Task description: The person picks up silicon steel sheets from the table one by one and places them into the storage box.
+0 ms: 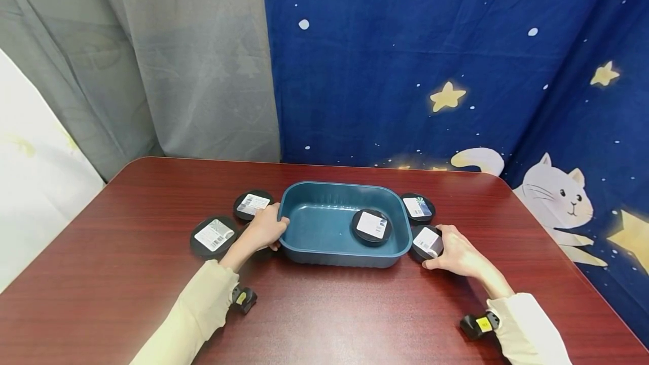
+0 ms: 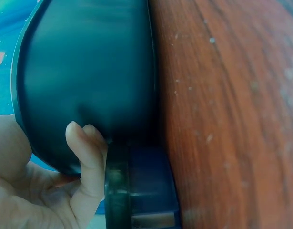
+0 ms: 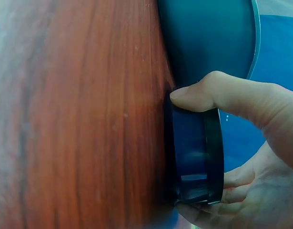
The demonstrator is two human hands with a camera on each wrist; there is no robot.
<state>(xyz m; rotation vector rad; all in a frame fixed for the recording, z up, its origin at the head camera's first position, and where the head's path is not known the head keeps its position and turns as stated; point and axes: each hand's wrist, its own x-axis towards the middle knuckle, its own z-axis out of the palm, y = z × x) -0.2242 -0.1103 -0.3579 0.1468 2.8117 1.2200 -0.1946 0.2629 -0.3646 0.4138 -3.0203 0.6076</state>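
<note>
A teal rectangular tub [image 1: 329, 259] stands in the middle of the table. My left hand [image 1: 265, 226] pinches its left rim, thumb over the edge and fingers against the outer wall [image 2: 84, 67]. Inside the tub, toward its right, lies a round black lidded container [image 1: 372, 226] with a white label. My right hand [image 1: 456, 252] grips another round black container [image 1: 426, 241] just outside the tub's right end. In the right wrist view, the thumb presses one side of that container [image 3: 194, 148], with the other fingers around its opposite side; it sits at the tabletop.
Behind the gripped container lies another black container [image 1: 418, 208]. Left of the tub are two more, one farther back [image 1: 253, 205] and one nearer [image 1: 213, 236]; another [image 2: 141, 186] is partly hidden beneath my left hand. Curtains [image 1: 355, 72] hang behind the reddish-brown table [image 1: 324, 320].
</note>
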